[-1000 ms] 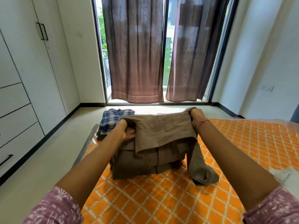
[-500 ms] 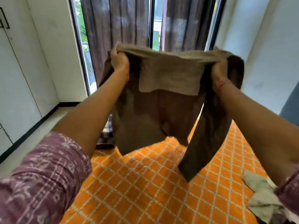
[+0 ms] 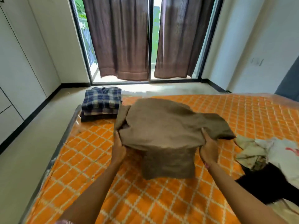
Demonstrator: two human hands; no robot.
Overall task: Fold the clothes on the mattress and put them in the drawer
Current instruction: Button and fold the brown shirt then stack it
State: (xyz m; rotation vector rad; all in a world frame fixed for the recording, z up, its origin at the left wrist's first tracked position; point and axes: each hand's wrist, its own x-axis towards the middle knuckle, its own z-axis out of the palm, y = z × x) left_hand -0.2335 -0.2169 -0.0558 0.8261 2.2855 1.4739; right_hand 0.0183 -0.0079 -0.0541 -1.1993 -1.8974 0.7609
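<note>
I am watching both hands working a brown shirt (image 3: 169,126) that is lying spread over the orange quilted mattress (image 3: 242,113), its far part flat and a lower panel hanging toward me. The left hand (image 3: 119,150) is gripping the shirt's near left edge, fingers curled under the cloth, and the right hand (image 3: 208,149) is pinching the near right edge with the thumb on top. Holding the two sides level like this is, I judge, keeping the fabric taut so it is settling square before a fold is being made.

A stack of folded clothes, topped by a blue plaid shirt (image 3: 102,101), is sitting at the far left corner of the mattress, just beside the brown shirt's left sleeve; I take it that finished pieces are being parked there, near the white wardrobe drawers (image 3: 9,113) on the left wall. A crumpled pale garment (image 3: 252,149) and a black garment (image 3: 265,185) are waiting at the right edge, close to the right hand. So folding is under way, and nothing is going into a drawer yet.
</note>
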